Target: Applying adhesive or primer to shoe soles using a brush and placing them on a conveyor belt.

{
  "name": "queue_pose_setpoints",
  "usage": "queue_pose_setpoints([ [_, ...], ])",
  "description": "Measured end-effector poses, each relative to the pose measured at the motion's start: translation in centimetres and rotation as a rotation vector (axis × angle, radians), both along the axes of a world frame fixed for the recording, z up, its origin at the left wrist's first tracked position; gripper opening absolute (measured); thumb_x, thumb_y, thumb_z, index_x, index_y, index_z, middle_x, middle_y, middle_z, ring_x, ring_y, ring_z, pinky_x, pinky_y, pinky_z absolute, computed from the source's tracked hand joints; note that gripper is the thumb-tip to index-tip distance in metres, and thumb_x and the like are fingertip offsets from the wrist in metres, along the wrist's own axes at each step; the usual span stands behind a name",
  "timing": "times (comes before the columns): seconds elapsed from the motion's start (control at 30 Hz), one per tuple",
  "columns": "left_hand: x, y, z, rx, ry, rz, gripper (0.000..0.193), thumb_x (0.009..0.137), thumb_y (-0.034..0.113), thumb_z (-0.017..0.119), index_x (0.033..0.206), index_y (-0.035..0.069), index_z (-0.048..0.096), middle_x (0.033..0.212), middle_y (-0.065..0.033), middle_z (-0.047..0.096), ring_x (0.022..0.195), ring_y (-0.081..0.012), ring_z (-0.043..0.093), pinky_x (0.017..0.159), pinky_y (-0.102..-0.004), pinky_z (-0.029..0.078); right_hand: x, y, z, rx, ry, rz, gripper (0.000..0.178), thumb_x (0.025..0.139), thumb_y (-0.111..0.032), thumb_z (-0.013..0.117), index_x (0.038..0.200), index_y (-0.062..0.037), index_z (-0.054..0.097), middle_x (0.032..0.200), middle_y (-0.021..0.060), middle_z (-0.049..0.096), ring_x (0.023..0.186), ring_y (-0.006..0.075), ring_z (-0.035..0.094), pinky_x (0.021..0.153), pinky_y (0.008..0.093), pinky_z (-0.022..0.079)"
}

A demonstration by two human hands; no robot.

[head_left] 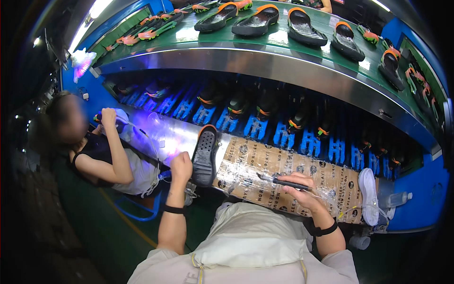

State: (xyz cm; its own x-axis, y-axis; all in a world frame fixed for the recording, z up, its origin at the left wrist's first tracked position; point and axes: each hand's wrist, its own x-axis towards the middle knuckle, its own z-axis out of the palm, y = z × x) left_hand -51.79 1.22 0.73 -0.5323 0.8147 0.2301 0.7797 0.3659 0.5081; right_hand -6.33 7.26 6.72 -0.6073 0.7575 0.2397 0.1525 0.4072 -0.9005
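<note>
My left hand (pixel 181 168) is closed at the left edge of a black shoe sole (pixel 205 154). The sole stands tilted over the bench's near edge, its orange-rimmed end up and its hole-patterned face toward me. The fingers are partly hidden behind its edge. In my right hand (pixel 301 190) is a slim black pen-shaped tool (pixel 289 182), held over the cardboard. Its thin dark tip points left, toward the sole, and stays apart from it. A thin clear tube seems to trail from the tool toward the right. I cannot tell what kind of tip it has.
Printed cardboard (pixel 279 165) under clear film covers the bench. A white shoe (pixel 368 196) and a clear bottle (pixel 399 199) stand at its right end. Blue racks (pixel 255 127) carry shoe parts behind. Above, a green conveyor (pixel 189 35) bears several soles. A co-worker (pixel 111 161) sits left.
</note>
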Motion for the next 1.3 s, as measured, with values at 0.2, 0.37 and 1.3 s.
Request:
queue_pose_setpoints([
  [0.2,1.2,10.7,22.8,0.784,0.454,-0.269,0.018,0.096,0.002,0.063,0.107,-0.007,0.072,0.103,-0.0247,0.074,0.095,-0.0401,0.074,0.086,-0.0413,0.058,2.0,0.1,-1.0,-0.062,0.071,-0.173,0.028,0.09,-0.012,0.076,0.116,-0.0012,0.076,0.096,0.0127,0.073,0.085,0.0229,0.069,0.077,0.0337,0.053],
  [0.37,-9.7,24.4,32.7,0.585,1.084,-0.101,0.042,0.091,0.01,0.067,0.132,0.004,0.064,0.119,-0.0207,0.067,0.109,-0.0399,0.065,0.093,-0.051,0.052,2.8,-0.5,-1.6,-0.169,0.103,-0.281,0.028,0.091,-0.01,0.076,0.118,-0.0009,0.076,0.1,0.012,0.074,0.09,0.0226,0.07,0.081,0.0327,0.054],
  [1.3,-26.0,30.3,34.8,-0.025,1.132,-0.226,0.077,0.082,0.023,0.082,0.148,-0.001,0.048,0.149,-0.0296,0.051,0.139,-0.0463,0.05,0.113,-0.0486,0.046,2.1,-1.2,-2.8,0.0,0.221,-0.295,0.032,0.096,-0.017,0.073,0.126,-0.0069,0.074,0.111,0.012,0.074,0.102,0.0261,0.07,0.091,0.0356,0.054],
])
